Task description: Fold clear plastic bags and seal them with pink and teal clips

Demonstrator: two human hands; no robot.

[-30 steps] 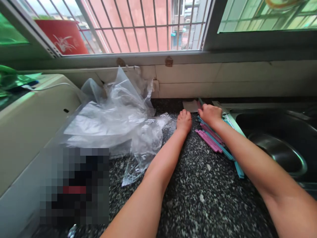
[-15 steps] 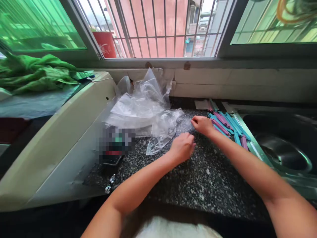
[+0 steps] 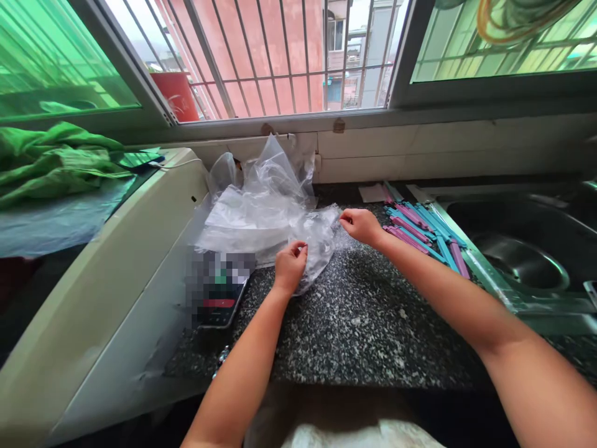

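My left hand (image 3: 290,269) is closed in a pinch over the near part of a clear plastic bag (image 3: 319,249). Whatever its fingertips hold, if anything, is too small to make out. Farther back and to the right, my right hand (image 3: 361,225) has its fingers curled together at the right edge of the same bag. I cannot tell whether it grips the film. Behind my left hand spreads a heap of crumpled clear plastic bags (image 3: 252,214). Several blue and pink plastic strips (image 3: 415,227) lie in a loose pile just right of my right hand.
A phone (image 3: 219,316), partly blurred out, lies left on the speckled dark countertop (image 3: 354,323). A metal sink (image 3: 517,261) is at the right. On the left, a pale appliance (image 3: 107,267) bears a green cloth (image 3: 60,162). A barred window (image 3: 280,62) stands behind.
My left hand has moved left and forward, from bare countertop onto the clear bag. My right hand has shifted slightly left to the bag's edge. The view has turned a little.
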